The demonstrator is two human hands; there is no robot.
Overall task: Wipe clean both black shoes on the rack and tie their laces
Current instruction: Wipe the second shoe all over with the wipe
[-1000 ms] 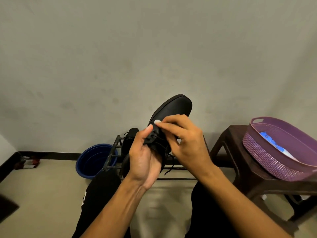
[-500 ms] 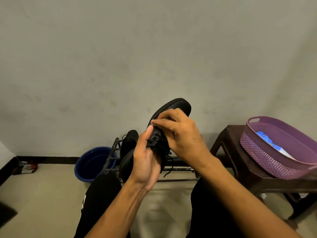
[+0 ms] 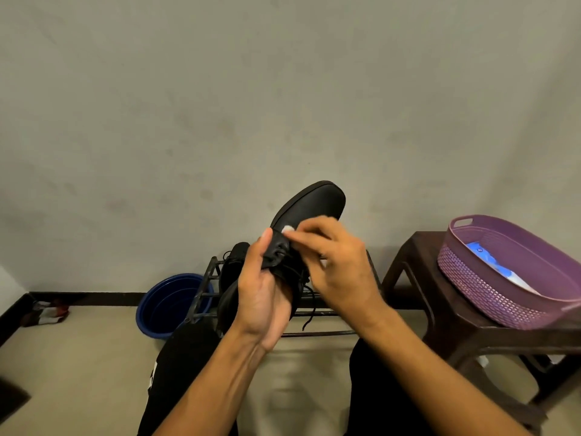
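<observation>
A brown stool (image 3: 408, 262) on the right carries a purple basket (image 3: 490, 287). The low rack (image 3: 317, 334) stands at the wall beside a blue basin (image 3: 169, 303), and the second shoe (image 3: 234, 262) sits on it. The lifted shoe (image 3: 317, 202) is before the rack, toe up. The left hand (image 3: 267, 297) has its grip closed around its middle. The right hand (image 3: 339, 262) pinches a white wipe (image 3: 287, 229) against the upper. I judge the step is wiping. Next, the loose lace (image 3: 309, 309) needs tying, with the wipe put down.

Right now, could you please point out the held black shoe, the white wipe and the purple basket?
Black shoe (image 3: 317, 202): head view, on the toe's upper.
White wipe (image 3: 287, 229): head view, on the bit showing against the shoe.
Purple basket (image 3: 478, 281): head view, on its woven outer wall.
</observation>
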